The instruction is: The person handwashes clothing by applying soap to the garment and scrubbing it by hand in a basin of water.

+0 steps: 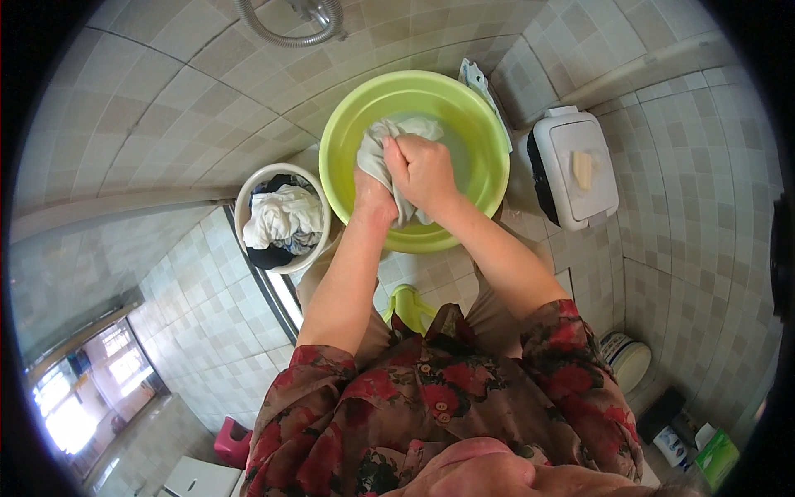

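Observation:
A large yellow-green plastic basin holds shallow, cloudy water. Over it, my right hand is closed in a fist on a wet, pale grey-white cloth. The cloth wraps over my left hand, covering its fingers, so their grip is hidden. Part of the cloth spreads behind the hands towards the water. A bar of soap lies on the lid of a white bin to the right.
Left of the basin stands a white bucket of clothes. A shower hose hangs on the tiled wall. A packet stands behind the basin. A round tub, bottles and a pink stool are nearer the body.

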{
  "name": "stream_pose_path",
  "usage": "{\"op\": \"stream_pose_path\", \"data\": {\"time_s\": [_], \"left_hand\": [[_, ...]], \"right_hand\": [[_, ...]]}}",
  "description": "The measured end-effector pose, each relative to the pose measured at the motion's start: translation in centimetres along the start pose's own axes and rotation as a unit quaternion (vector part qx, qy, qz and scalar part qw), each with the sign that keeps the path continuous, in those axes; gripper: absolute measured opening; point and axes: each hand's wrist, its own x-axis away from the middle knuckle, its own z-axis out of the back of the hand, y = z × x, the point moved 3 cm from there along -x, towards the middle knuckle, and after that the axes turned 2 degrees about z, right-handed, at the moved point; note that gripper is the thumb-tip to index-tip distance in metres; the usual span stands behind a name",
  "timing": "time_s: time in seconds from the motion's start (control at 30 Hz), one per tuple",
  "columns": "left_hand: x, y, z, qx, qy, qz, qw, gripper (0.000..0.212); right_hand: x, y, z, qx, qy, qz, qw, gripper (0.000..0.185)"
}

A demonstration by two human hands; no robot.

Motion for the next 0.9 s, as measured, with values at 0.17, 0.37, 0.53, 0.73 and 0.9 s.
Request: {"op": "stream_pose_path", "data": {"time_s": [0.17,0.37,0.53,0.73,0.9], "left_hand": [[0.1,-0.5,-0.4,0.027,0.006,0.026,0.999,0.025],[0.4,-0.5,-1.2,0.013,0.003,0.026,1.000,0.024],[0.5,-0.2,-1.3,0.008,-0.001,0.018,1.000,0.023],[0.6,-0.1,-1.8,-0.015,0.026,0.020,0.999,0.022],[-0.1,0.0,-0.5,0.025,0.010,0.010,1.000,0.026]], "right_hand": [[-0.5,1.4,0.3,-0.020,0.010,-0.042,0.999,0.031],[-0.5,1.9,0.5,0.001,0.007,-0.047,0.999,0.032],[-0.8,2.2,0.4,0.009,0.011,-0.051,0.999,0.034],[-0.9,2.5,0.5,0.009,0.009,-0.068,0.998,0.033],[-0.5,0.7,0.5,-0.010,0.004,-0.036,0.999,0.032]]}}
